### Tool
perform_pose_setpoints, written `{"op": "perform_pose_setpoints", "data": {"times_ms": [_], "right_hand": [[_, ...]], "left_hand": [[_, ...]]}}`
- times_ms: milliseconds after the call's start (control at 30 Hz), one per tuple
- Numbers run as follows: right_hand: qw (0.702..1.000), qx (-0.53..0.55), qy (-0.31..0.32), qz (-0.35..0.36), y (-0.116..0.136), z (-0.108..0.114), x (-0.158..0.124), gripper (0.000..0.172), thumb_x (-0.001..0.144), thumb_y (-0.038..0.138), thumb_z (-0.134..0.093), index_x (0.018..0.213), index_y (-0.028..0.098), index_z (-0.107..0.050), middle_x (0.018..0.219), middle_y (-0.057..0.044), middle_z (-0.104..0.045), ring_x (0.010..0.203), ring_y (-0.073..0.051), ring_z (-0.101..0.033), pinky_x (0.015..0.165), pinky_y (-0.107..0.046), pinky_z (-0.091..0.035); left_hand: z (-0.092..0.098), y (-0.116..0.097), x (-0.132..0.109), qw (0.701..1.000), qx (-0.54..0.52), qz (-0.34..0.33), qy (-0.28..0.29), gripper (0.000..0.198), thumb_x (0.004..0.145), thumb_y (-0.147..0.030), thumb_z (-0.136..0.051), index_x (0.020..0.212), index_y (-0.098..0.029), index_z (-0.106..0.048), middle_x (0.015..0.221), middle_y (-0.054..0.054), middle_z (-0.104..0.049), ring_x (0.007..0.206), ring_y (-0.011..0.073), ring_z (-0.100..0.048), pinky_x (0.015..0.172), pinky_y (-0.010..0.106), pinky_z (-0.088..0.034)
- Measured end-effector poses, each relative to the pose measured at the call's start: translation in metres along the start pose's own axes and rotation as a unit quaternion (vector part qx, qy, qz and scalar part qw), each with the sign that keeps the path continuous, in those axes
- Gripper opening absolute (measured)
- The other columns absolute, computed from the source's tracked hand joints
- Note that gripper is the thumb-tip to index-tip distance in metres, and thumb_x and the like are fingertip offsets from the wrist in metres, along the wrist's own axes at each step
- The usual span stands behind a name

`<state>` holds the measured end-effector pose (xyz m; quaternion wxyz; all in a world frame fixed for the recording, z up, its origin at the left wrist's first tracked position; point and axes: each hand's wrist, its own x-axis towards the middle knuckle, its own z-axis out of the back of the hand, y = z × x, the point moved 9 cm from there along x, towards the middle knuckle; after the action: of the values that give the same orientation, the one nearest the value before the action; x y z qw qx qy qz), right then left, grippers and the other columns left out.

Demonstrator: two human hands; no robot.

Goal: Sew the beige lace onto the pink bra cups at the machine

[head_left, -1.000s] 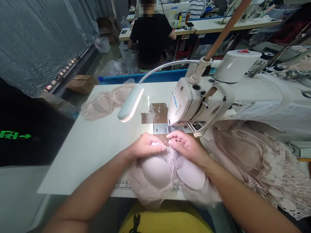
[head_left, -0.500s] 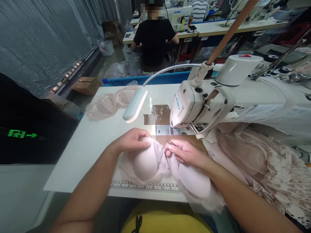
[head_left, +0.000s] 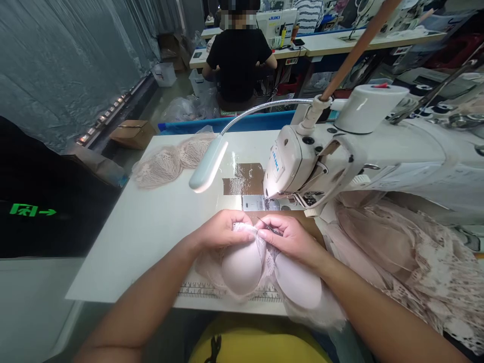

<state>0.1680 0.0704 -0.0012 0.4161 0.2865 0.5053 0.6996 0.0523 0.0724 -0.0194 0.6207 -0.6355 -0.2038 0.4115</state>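
A pale pink lace bra (head_left: 244, 272) with smooth padded cups lies across the table's front edge, in front of the sewing machine needle. My left hand (head_left: 225, 229) pinches the lace at the upper edge of the left cup between thumb and fingers. Close beside it, my right hand (head_left: 285, 237) grips the lace between the two cups. Tucked in its fingers is a small, thin, pointed metal tool (head_left: 273, 230), likely thread snips; most of it is hidden. The two thumbs nearly touch.
The sewing machine (head_left: 298, 161) stands beyond my right hand, with a lamp (head_left: 207, 164) on a bent neck over the table. Another lace bra (head_left: 161, 166) lies at the far left. Lace garments (head_left: 381, 242) are heaped at right. A person (head_left: 240, 65) sits ahead.
My left hand has moved right along with the left cup, up close to my right hand. The cups are nearer together. My right hand has barely shifted.
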Motion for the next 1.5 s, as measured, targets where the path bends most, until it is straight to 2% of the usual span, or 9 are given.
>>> {"op": "perform_pose_setpoints", "data": {"times_ms": [167,367,467,600,833,1033,1233,1300,1500], "right_hand": [[0.999,0.011,-0.031,0.004,0.000,0.006,-0.001,0.017,0.080,0.028,-0.058,0.093,0.018,-0.064,0.093,-0.005,-0.066,0.085,-0.018,-0.061,0.078,-0.032,-0.048],[0.997,0.064,0.011,-0.031,-0.009,-0.004,-0.001,0.027,0.076,0.030,-0.063,0.100,0.018,-0.060,0.095,-0.006,-0.063,0.088,-0.019,-0.060,0.080,-0.033,-0.050],[0.997,0.065,0.008,-0.033,-0.014,-0.001,-0.002,0.029,0.079,0.036,-0.062,0.103,0.019,-0.058,0.096,-0.006,-0.062,0.088,-0.018,-0.059,0.079,-0.032,-0.049],[0.996,0.075,0.024,-0.034,-0.015,0.005,-0.004,0.032,0.091,0.044,-0.047,0.112,0.021,-0.052,0.087,-0.003,-0.059,0.074,-0.014,-0.057,0.069,-0.029,-0.047],[1.000,0.008,0.028,-0.009,0.002,0.007,0.000,0.023,0.084,0.037,-0.057,0.096,0.018,-0.061,0.085,-0.003,-0.059,0.072,-0.013,-0.054,0.064,-0.026,-0.045],[0.998,0.037,0.035,-0.033,-0.001,-0.003,-0.001,0.020,0.081,0.035,-0.060,0.091,0.018,-0.060,0.073,0.000,-0.059,0.064,-0.012,-0.055,0.058,-0.025,-0.044],[1.000,0.004,0.010,-0.027,0.000,-0.003,-0.001,0.018,0.081,0.035,-0.061,0.086,0.018,-0.063,0.079,-0.003,-0.063,0.072,-0.015,-0.059,0.063,-0.027,-0.046],[1.000,0.007,0.005,-0.021,0.000,-0.003,0.000,0.017,0.081,0.034,-0.061,0.085,0.018,-0.064,0.080,-0.003,-0.064,0.073,-0.015,-0.060,0.064,-0.028,-0.047],[1.000,0.014,0.009,-0.012,0.000,-0.001,0.000,0.018,0.082,0.034,-0.059,0.079,0.017,-0.062,0.075,-0.002,-0.061,0.068,-0.013,-0.056,0.060,-0.026,-0.044]], "left_hand": [[-0.006,0.007,0.000,0.998,-0.044,0.030,0.037,0.025,0.077,-0.035,-0.068,0.089,-0.012,-0.068,0.080,0.004,-0.063,0.072,0.0138,-0.056,0.063,0.022,-0.044],[-0.004,0.009,-0.001,0.995,-0.083,0.047,0.026,0.032,0.076,-0.038,-0.070,0.093,-0.012,-0.070,0.087,0.008,-0.067,0.078,0.0182,-0.061,0.069,0.027,-0.048],[-0.001,0.009,0.000,0.994,-0.094,0.045,0.008,0.032,0.075,-0.040,-0.072,0.088,-0.011,-0.070,0.082,0.007,-0.067,0.074,0.0164,-0.060,0.066,0.026,-0.047],[0.000,0.010,0.000,0.994,-0.102,0.048,-0.003,0.030,0.075,-0.041,-0.071,0.081,-0.011,-0.070,0.073,0.005,-0.065,0.066,0.0137,-0.057,0.060,0.023,-0.045],[-0.005,0.012,0.002,0.993,-0.110,0.050,0.015,0.036,0.074,-0.042,-0.072,0.089,-0.010,-0.071,0.079,0.007,-0.065,0.071,0.0159,-0.058,0.065,0.027,-0.046],[-0.010,0.013,0.002,0.992,-0.109,0.059,0.024,0.036,0.070,-0.043,-0.074,0.072,-0.008,-0.066,0.063,0.000,-0.051,0.058,0.0094,-0.044,0.053,0.022,-0.034],[-0.014,0.010,0.002,0.991,-0.115,0.057,0.041,0.042,0.069,-0.044,-0.074,0.058,-0.012,-0.050,0.057,-0.004,-0.034,0.054,0.0063,-0.030,0.048,0.022,-0.022],[-0.015,0.009,0.002,0.991,-0.113,0.059,0.044,0.044,0.069,-0.045,-0.074,0.056,-0.013,-0.046,0.057,-0.005,-0.032,0.053,0.0061,-0.028,0.048,0.022,-0.020],[-0.015,0.005,0.000,0.993,-0.093,0.052,0.041,0.043,0.069,-0.046,-0.072,0.056,-0.013,-0.048,0.057,-0.004,-0.033,0.054,0.0071,-0.029,0.048,0.023,-0.020]]}}
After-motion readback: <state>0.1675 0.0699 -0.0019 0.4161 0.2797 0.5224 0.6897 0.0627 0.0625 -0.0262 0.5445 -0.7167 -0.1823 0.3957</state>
